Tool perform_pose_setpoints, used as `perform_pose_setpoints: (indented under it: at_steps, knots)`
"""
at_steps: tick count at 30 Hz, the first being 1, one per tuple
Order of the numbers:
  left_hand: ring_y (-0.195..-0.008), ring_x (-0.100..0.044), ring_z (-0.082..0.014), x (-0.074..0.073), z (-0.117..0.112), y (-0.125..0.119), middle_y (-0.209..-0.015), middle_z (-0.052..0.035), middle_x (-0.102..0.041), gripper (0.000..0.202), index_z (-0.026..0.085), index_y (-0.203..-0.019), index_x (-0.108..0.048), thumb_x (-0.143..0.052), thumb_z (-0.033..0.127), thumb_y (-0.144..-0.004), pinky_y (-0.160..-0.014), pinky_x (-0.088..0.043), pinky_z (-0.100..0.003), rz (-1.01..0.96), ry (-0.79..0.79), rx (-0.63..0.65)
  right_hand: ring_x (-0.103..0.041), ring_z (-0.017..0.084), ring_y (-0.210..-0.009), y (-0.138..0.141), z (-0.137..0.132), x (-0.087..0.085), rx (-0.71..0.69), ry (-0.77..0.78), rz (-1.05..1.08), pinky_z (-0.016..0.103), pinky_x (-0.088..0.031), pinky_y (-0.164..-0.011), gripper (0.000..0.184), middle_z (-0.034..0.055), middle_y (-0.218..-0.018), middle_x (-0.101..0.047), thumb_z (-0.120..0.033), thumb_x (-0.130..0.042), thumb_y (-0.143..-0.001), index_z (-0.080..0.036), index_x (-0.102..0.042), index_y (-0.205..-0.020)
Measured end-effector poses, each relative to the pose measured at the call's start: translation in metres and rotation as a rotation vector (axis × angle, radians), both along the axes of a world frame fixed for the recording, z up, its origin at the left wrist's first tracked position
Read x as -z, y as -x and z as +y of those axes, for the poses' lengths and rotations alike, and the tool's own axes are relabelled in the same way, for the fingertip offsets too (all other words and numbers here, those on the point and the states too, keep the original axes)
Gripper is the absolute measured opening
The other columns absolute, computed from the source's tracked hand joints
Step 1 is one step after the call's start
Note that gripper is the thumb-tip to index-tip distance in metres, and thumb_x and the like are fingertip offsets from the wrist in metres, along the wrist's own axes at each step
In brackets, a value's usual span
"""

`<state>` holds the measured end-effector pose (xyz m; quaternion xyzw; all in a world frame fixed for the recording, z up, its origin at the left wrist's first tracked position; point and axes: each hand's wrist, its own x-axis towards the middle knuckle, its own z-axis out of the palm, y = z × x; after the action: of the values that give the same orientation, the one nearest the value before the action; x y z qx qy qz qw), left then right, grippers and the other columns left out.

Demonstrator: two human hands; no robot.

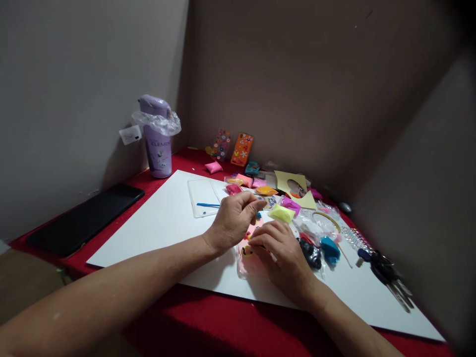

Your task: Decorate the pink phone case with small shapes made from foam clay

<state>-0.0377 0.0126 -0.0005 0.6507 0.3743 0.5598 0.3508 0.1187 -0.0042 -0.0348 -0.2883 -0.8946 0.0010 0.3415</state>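
My left hand (234,218) hovers over a pink phone case (248,260) with its fingertips pinched together; what it pinches is too small to name. My right hand (280,255) rests on the same case, fingers curled and pressing down near small coloured decorations at its upper end. The case lies on a white board (156,223) that covers a red table (208,322). A clear phone case (203,196) with a blue tool (208,205) on it lies just beyond my left hand.
Several small packets of coloured clay (260,191) lie beyond the hands, with a yellow-green one (281,213) closest. A purple bottle (158,139) stands at the back left, a black tablet (84,218) at the left, keys (388,277) at the right. Two decorated cases (241,148) lean on the wall.
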Motion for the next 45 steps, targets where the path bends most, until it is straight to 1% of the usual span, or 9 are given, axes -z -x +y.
perform_pose_setpoints:
  at_steps: [5,9,13,17,20,24,29,35,45]
  knots:
    - [-0.052,-0.046,-0.0092,0.000,0.001,0.000,-0.052,0.0025,-0.051,0.031,0.016,-0.059,-0.051,-0.054,0.031,-0.086,-0.057,-0.038,-0.023,0.000,-0.013,0.004,-0.054,0.020,-0.084,0.000,0.002,0.002,-0.002,0.006,0.039,0.038,-0.040,-0.076,0.004,0.0040,-0.084,-0.065,-0.017,-0.058,-0.085,-0.019,-0.059,-0.082]
    - [-0.051,-0.046,-0.0088,0.001,0.001,0.000,-0.052,0.0032,-0.051,0.030,0.016,-0.060,-0.051,-0.056,0.031,-0.085,-0.055,-0.038,-0.023,-0.006,-0.019,0.008,-0.054,0.019,-0.081,0.001,0.003,0.001,0.007,0.011,0.037,0.038,-0.040,-0.075,0.009,0.0036,-0.080,-0.065,-0.015,-0.054,-0.086,-0.019,-0.058,-0.080]
    - [-0.051,-0.047,-0.0087,0.001,0.001,0.001,-0.052,0.0029,-0.051,0.030,0.015,-0.060,-0.051,-0.056,0.031,-0.085,-0.055,-0.038,-0.023,-0.011,-0.021,0.016,-0.054,0.019,-0.081,-0.001,0.000,-0.002,0.001,-0.009,0.078,0.038,-0.040,-0.076,0.012,0.0037,-0.081,-0.065,-0.013,-0.050,-0.088,-0.020,-0.059,-0.082]
    - [-0.049,-0.045,-0.0082,0.002,0.000,0.000,-0.051,0.0032,-0.051,0.029,0.015,-0.062,-0.052,-0.055,0.031,-0.086,-0.053,-0.037,-0.022,0.009,0.003,0.028,-0.056,0.020,-0.081,-0.005,-0.006,-0.007,0.105,-0.098,0.283,0.038,-0.042,-0.075,0.012,0.0044,-0.083,-0.063,-0.010,-0.052,-0.086,-0.020,-0.059,-0.089]
    - [-0.048,-0.045,-0.0077,0.004,-0.001,-0.001,-0.051,0.0032,-0.050,0.032,0.015,-0.060,-0.051,-0.054,0.033,-0.087,-0.052,-0.037,-0.021,0.036,0.025,0.090,-0.057,0.021,-0.082,-0.006,-0.007,-0.007,0.192,-0.147,0.358,0.038,-0.044,-0.075,0.014,0.0052,-0.087,-0.063,-0.011,-0.056,-0.083,-0.020,-0.058,-0.093]
    - [-0.047,-0.043,-0.0066,0.007,-0.002,-0.003,-0.049,0.0037,-0.050,0.036,0.015,-0.059,-0.050,-0.053,0.037,-0.087,-0.050,-0.036,-0.020,0.021,0.096,0.165,-0.058,0.022,-0.082,-0.003,-0.004,-0.004,0.254,-0.151,0.333,0.038,-0.044,-0.073,0.016,0.0058,-0.087,-0.064,-0.015,-0.060,-0.082,-0.020,-0.057,-0.097]
    - [-0.047,-0.045,-0.0069,0.009,-0.003,-0.004,-0.049,0.0030,-0.051,0.038,0.014,-0.060,-0.052,-0.053,0.042,-0.086,-0.050,-0.036,-0.020,0.062,0.144,0.189,-0.057,0.021,-0.081,-0.003,-0.003,-0.004,0.231,-0.159,0.305,0.038,-0.043,-0.073,0.016,0.0052,-0.087,-0.064,-0.013,-0.058,-0.083,-0.020,-0.056,-0.097]
    - [-0.047,-0.046,-0.0079,0.009,-0.003,-0.005,-0.049,0.0019,-0.052,0.041,0.013,-0.059,-0.054,-0.054,0.046,-0.085,-0.050,-0.037,-0.021,0.108,0.165,0.158,-0.056,0.019,-0.077,-0.002,-0.004,-0.005,0.227,-0.186,0.312,0.036,-0.041,-0.070,0.016,0.0041,-0.083,-0.064,-0.011,-0.057,-0.084,-0.020,-0.056,-0.096]
    - [-0.044,-0.045,-0.0077,0.008,-0.005,-0.006,-0.048,0.0023,-0.051,0.042,0.014,-0.057,-0.052,-0.054,0.047,-0.084,-0.047,-0.036,-0.020,0.135,0.177,0.122,-0.056,0.017,-0.072,0.000,-0.003,-0.008,0.247,-0.244,0.298,0.033,-0.038,-0.067,0.009,0.0026,-0.076,-0.064,-0.011,-0.057,-0.084,-0.019,-0.057,-0.086]
